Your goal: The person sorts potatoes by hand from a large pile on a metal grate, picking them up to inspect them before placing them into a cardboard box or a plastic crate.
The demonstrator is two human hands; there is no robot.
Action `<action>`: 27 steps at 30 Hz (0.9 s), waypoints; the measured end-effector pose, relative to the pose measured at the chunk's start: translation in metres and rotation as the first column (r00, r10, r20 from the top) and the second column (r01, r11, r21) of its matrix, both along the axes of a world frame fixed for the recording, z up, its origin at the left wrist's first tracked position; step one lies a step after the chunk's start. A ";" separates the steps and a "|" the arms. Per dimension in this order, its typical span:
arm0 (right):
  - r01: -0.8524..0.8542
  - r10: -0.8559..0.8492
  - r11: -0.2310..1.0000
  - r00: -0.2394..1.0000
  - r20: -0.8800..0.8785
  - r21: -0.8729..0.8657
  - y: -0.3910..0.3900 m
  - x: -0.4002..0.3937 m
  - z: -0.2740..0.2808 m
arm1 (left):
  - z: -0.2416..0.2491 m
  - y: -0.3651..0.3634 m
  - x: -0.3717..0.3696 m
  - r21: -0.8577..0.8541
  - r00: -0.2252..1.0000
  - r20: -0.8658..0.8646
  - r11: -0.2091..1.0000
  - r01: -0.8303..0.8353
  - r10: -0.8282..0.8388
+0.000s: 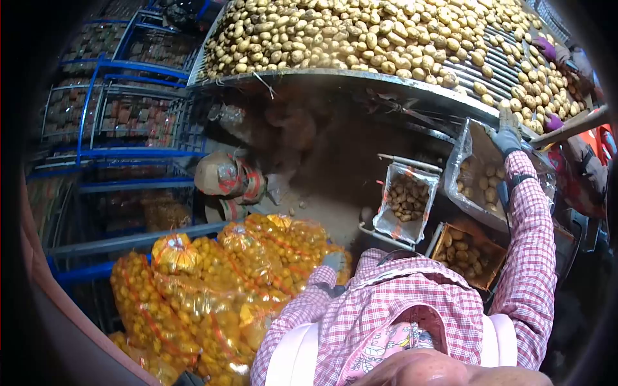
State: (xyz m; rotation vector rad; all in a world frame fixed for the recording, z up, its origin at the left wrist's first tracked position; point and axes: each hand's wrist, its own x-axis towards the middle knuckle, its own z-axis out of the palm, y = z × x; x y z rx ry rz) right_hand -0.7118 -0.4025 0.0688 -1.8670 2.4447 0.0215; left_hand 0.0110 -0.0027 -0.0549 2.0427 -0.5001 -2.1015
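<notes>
My right hand, in a grey glove, reaches to the metal edge of the roller conveyor. Its fingertips are at a potato there; whether they grip it is unclear. Lower down, my left hand, also gloved, hangs low beside the orange mesh sacks full of potatoes, its fingers too small to make out. Below my right forearm stands a plastic-lined crate with potatoes in it.
A smaller lined crate and an open box hold potatoes. Blue metal racks stand at the left, near filled sacks. Another person's purple-gloved hands are over the conveyor at the right.
</notes>
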 end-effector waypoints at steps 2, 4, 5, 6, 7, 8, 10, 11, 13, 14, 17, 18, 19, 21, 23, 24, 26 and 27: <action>0.041 -0.041 0.999 0.998 -0.046 0.019 -0.023 0.005 0.003 | -0.039 -0.059 0.038 -0.273 0.966 0.118 0.927 0.255 -0.231; 0.117 -0.118 0.991 0.993 0.010 0.066 -0.042 0.023 0.004 | -0.045 -0.127 0.061 -0.336 0.997 -0.063 0.942 0.013 -0.036; 0.225 -0.228 0.962 0.974 -0.001 0.157 -0.049 0.037 0.012 | -0.036 -0.158 0.063 -0.252 0.957 -0.239 0.942 -0.223 0.163; 0.326 -0.332 0.912 0.943 -0.020 0.248 -0.057 0.052 0.019 | -0.028 -0.184 0.072 -0.286 0.994 -0.086 0.954 -0.087 0.064; 0.295 -0.301 0.922 0.954 -0.015 0.249 -0.068 0.061 0.004 | -0.015 -0.215 0.077 -0.310 0.997 0.071 0.949 0.049 -0.028; 0.263 -0.268 0.932 0.963 -0.016 0.251 -0.077 0.065 -0.012 | -0.015 -0.248 0.081 -0.317 0.968 0.223 0.931 0.182 -0.113; 0.292 -0.306 0.932 0.952 0.032 0.216 -0.082 0.122 0.022 | -0.049 -0.283 0.105 -0.105 0.992 0.108 0.993 -0.058 0.069; 0.296 -0.309 0.938 0.950 0.048 0.181 -0.083 0.130 0.018 | -0.069 -0.290 0.121 -0.083 0.994 0.093 0.995 -0.055 0.063; 0.309 -0.336 0.926 0.937 0.100 0.217 -0.090 0.148 0.021 | -0.082 -0.305 0.146 -0.045 0.994 0.110 0.999 0.011 -0.006; 0.316 -0.363 0.903 0.924 0.124 0.292 -0.094 0.157 0.027 | -0.083 -0.306 0.155 -0.020 0.989 0.134 0.997 0.070 -0.067; 0.322 -0.327 0.932 0.945 -0.001 0.169 -0.091 0.167 0.003 | -0.099 -0.290 0.203 -0.264 0.815 0.264 0.774 0.576 -0.516; 0.333 -0.336 0.924 0.942 -0.013 0.188 -0.089 0.173 0.012 | -0.104 -0.290 0.209 -0.330 0.769 0.267 0.695 0.639 -0.580; 0.340 -0.343 0.925 0.939 -0.013 0.172 -0.089 0.170 0.010 | -0.105 -0.292 0.214 -0.397 0.722 0.279 0.609 0.687 -0.633; 0.373 -0.378 0.910 0.926 -0.005 0.181 -0.090 0.172 0.007 | -0.101 -0.286 0.225 -0.363 0.846 0.130 0.769 0.526 -0.518; 0.342 -0.339 0.925 0.940 -0.044 0.166 -0.093 0.166 0.000 | -0.084 -0.286 0.224 -0.182 0.974 0.021 0.958 0.224 -0.223; 0.342 -0.337 0.922 0.940 -0.058 0.184 -0.098 0.164 0.003 | -0.070 -0.293 0.218 -0.105 0.989 0.024 0.983 0.151 -0.149; 0.339 -0.339 0.909 0.940 -0.043 0.241 -0.100 0.168 0.014 | -0.041 -0.302 0.212 -0.217 0.970 0.074 0.945 0.243 -0.233; 0.351 -0.346 0.903 0.936 -0.066 0.248 -0.103 0.169 0.015 | -0.042 -0.287 0.227 -0.392 0.917 0.138 0.830 0.397 -0.373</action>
